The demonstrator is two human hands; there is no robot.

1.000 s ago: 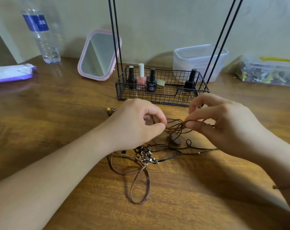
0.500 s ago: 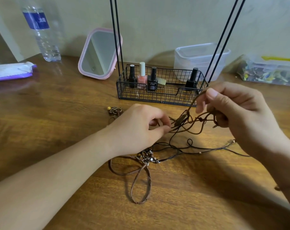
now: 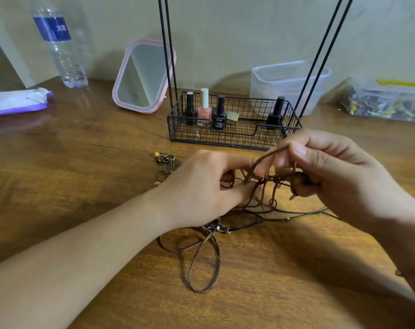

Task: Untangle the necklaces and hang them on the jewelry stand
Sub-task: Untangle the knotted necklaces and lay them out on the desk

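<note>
A tangle of brown and black cord necklaces lies on the wooden table in front of the jewelry stand, a black wire basket with thin upright rods. My left hand pinches brown cords at the knot between thumb and fingers. My right hand holds a raised loop of brown cord and a bead, just right of the left hand. A long brown loop trails toward me. A beaded pendant lies beyond my left hand.
Nail polish bottles stand in the basket. Behind are a pink mirror, a water bottle, a clear tub and a clear box of small items. A wipes pack lies far left.
My right hand lifted a brown cord loop up out of the tangle, then came back in close to my left hand. My left hand stayed at the knot.
</note>
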